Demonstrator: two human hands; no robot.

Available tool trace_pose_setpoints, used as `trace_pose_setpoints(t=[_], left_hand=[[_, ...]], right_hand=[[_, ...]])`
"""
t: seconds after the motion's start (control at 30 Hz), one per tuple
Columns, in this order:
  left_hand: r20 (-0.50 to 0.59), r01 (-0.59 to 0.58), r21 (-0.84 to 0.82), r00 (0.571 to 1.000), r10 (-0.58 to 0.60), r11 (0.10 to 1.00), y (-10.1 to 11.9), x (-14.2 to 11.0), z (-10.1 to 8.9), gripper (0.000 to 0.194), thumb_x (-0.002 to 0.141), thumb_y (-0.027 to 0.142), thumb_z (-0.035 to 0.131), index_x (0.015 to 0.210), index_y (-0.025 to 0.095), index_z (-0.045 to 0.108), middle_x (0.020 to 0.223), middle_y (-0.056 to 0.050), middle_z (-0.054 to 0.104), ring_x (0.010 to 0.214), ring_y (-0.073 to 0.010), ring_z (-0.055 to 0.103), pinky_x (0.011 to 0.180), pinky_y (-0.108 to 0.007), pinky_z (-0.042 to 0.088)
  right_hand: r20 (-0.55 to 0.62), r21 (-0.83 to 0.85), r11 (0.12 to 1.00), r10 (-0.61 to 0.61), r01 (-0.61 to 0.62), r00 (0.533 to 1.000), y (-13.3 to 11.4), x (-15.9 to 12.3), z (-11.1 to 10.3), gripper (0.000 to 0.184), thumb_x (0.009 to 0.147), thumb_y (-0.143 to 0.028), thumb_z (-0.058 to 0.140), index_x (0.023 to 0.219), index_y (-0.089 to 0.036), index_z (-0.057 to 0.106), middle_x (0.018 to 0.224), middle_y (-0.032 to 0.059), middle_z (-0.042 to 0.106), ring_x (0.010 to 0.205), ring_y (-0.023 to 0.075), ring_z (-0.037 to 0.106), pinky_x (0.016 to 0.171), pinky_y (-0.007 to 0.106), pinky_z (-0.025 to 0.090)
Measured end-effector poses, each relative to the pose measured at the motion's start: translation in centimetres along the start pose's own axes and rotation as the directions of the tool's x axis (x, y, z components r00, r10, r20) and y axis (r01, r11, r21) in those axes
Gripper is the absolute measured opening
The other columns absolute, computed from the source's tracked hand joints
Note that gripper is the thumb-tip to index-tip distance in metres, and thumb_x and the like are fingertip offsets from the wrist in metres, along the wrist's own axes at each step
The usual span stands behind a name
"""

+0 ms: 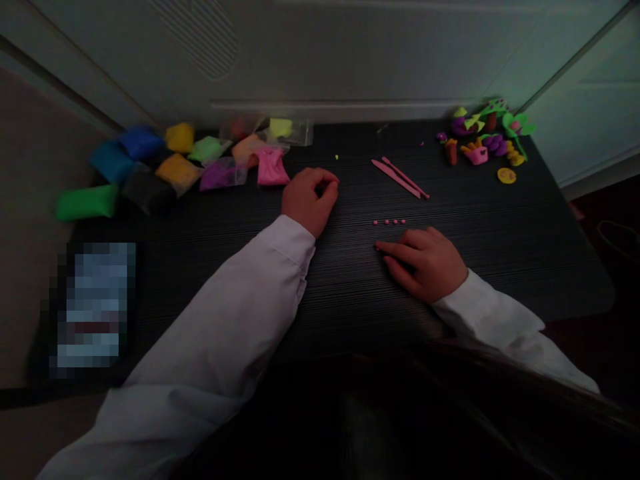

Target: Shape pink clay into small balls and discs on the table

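Note:
My left hand rests on the dark table, fingers curled in a loose fist beside a pink clay bag; what it holds, if anything, is hidden. My right hand lies flat on the table with fingers stretched to the left and pressed down; a bit of pink shows at the fingertips. Just beyond it sits a short row of several tiny pink clay balls. Two pink modelling sticks lie farther back.
Several bags of coloured clay are piled at the back left, with a green one nearest the left edge. Finished clay figures stand at the back right corner. A blurred object lies at the left front.

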State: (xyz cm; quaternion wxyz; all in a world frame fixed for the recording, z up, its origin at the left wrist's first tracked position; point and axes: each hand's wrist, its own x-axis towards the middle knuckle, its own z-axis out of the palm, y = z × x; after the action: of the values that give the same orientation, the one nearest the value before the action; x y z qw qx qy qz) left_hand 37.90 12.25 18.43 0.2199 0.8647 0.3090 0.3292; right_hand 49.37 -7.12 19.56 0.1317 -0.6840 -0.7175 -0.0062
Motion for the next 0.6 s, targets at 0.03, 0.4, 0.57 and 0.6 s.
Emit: trace_pose_setpoints(t=[0.03,0.4,0.57,0.6], left_hand=[[0.001,0.003,-0.001,1.0,-0.003,1.0,0.01,0.0,0.01,0.013,0.072,0.022,0.047,0.075,0.018,0.059,0.076,-0.001,0.058,0.072,-0.0126,0.051,0.069,-0.027,0.043],[-0.006,-0.018,0.014,1.0,0.018,1.0,-0.18,0.13,0.11,0.01,0.071,0.021,0.049,0.074,0.02,0.059,0.074,0.0,0.058,0.07,-0.0126,0.052,0.068,-0.028,0.043],[-0.021,-0.024,0.02,0.999,0.025,0.999,-0.17,0.08,0.11,0.01,0.07,0.021,0.05,0.073,0.02,0.06,0.073,-0.001,0.058,0.07,-0.0124,0.052,0.068,-0.028,0.043],[-0.024,-0.023,0.02,0.999,0.023,1.0,-0.15,0.06,0.11,0.01,0.07,0.021,0.05,0.073,0.02,0.06,0.073,-0.001,0.058,0.069,-0.0122,0.052,0.068,-0.027,0.043]], right_hand=[[0.007,0.005,1.0,-0.015,0.015,1.0,-0.02,0.01,0.0,0.033,0.078,-0.031,0.04,0.107,-0.022,0.053,0.076,0.0039,0.054,0.07,0.0151,0.045,0.065,0.03,0.027],[-0.029,0.035,0.999,0.028,-0.027,0.999,0.15,0.79,0.41,0.027,0.08,-0.033,0.039,0.097,-0.022,0.057,0.077,0.0028,0.057,0.072,0.0141,0.049,0.064,0.028,0.028],[-0.052,0.062,0.997,0.037,-0.033,0.998,0.3,0.96,0.53,0.025,0.081,-0.032,0.039,0.092,-0.021,0.058,0.081,0.0033,0.058,0.075,0.0144,0.05,0.065,0.028,0.03],[-0.053,0.066,0.997,0.04,-0.037,0.998,0.29,0.98,0.52,0.024,0.081,-0.031,0.039,0.092,-0.021,0.057,0.081,0.0033,0.058,0.075,0.0143,0.05,0.065,0.028,0.03]])
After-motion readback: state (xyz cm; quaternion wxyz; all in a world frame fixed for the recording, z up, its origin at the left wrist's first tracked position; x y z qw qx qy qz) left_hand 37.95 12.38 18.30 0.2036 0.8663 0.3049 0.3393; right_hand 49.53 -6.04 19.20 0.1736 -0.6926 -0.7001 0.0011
